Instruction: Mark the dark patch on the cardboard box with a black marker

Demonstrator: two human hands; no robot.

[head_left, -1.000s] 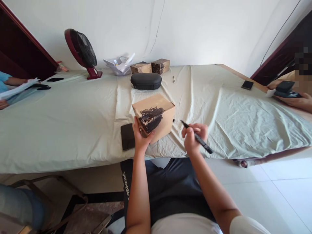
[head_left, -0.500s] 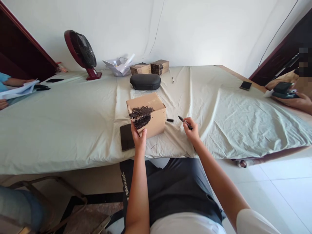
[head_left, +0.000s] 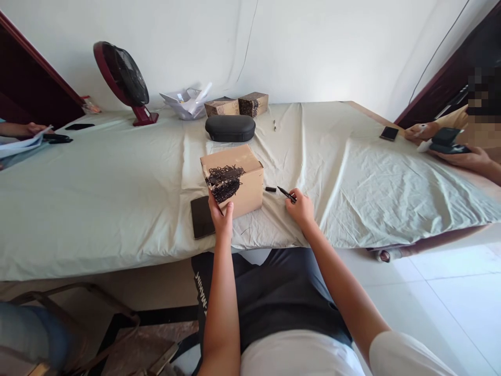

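Observation:
A brown cardboard box (head_left: pixel 246 183) stands on the cloth in front of me, with dense black scribbles on its left end and near side. My left hand (head_left: pixel 222 218) grips its lower left corner, thumb on the near face and fingers out of sight behind the edge. In my right hand (head_left: pixel 302 208) is an uncapped black marker (head_left: pixel 287 194), its tip pointing left and away from the box. Just left of that tip lies the black marker cap (head_left: pixel 270 189) on the cloth. A dark tablet or phone (head_left: pixel 201 216) lies flat, partly behind my left hand.
Behind the box sit a black zip case (head_left: pixel 230 128), two scribbled cardboard boxes (head_left: pixel 253 104) and a clear basket (head_left: pixel 188 107) with papers. A red fan (head_left: pixel 129 78) stands at back left. People's hands show at both table ends; a phone (head_left: pixel 389 133) lies at right.
My right hand has moved left with the marker, bringing its tip close to the cap. My left hand stays on the box. At right, a person's other hand has come into view.

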